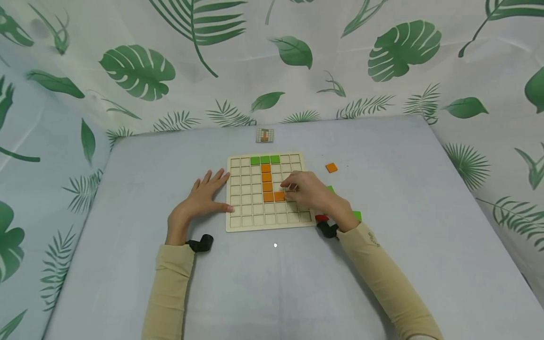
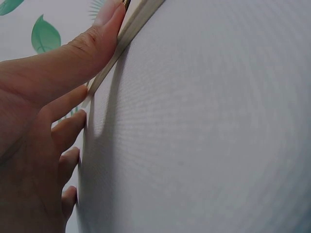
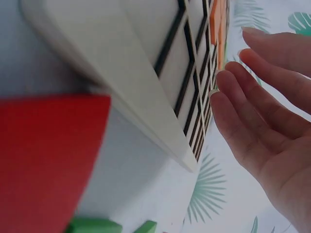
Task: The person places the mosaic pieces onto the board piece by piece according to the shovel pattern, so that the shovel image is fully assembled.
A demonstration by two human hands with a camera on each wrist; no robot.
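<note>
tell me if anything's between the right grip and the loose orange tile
Nothing visible is: the loose orange tile lies right of the board, with no other piece between it and the right grip.

No words, numbers or brands can be read. The card (image 1: pixel 265 135), at twelve o'clock from the board (image 1: pixel 246 210), bears a tiny printed grid (image 1: pixel 264 137); the right sleeve (image 1: pixel 388 281), at four o'clock, bears an illegible dark mark (image 1: pixel 372 239).
</note>
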